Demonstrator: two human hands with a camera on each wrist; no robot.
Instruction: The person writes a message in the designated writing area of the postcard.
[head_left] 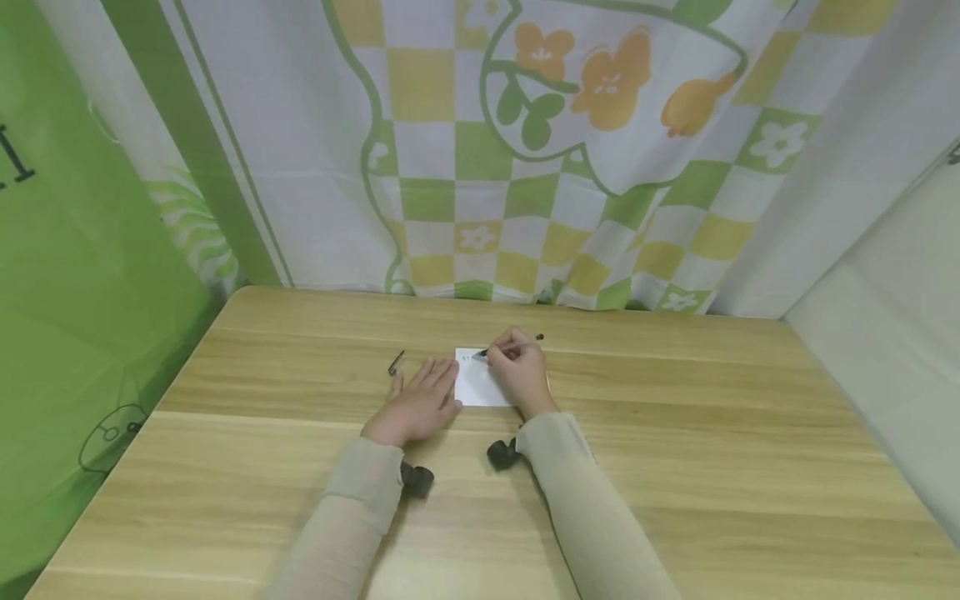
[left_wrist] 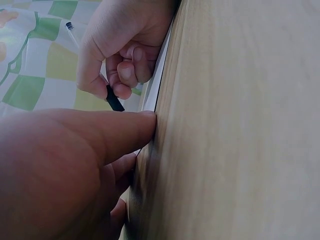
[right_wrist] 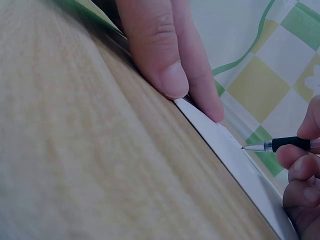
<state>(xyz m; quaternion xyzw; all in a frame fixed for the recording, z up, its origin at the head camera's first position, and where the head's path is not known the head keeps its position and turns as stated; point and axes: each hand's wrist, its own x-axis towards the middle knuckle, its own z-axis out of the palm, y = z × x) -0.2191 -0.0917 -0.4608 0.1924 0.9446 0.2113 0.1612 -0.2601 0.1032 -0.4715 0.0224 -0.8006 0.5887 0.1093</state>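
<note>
A small white sheet of paper (head_left: 478,388) lies on the wooden table, with a short row of small marks near its top left. My left hand (head_left: 420,407) rests beside it, fingers extended; the thumb and a fingertip press the sheet's left edge in the right wrist view. My right hand (head_left: 522,371) lies over the paper's right part and pinches a pen (right_wrist: 290,143) with a black grip and clear barrel. The pen's metal point is at the paper, by the row of marks. Left of the left fingertips lies a pen cap (head_left: 397,362).
The wooden table (head_left: 712,450) reaches back to a checked, flowered curtain (head_left: 480,200). A green cloth (head_left: 90,275) hangs at the left, and a pale wall (head_left: 892,317) stands at the right. Dark wrist cameras (head_left: 503,454) sit under both sleeves.
</note>
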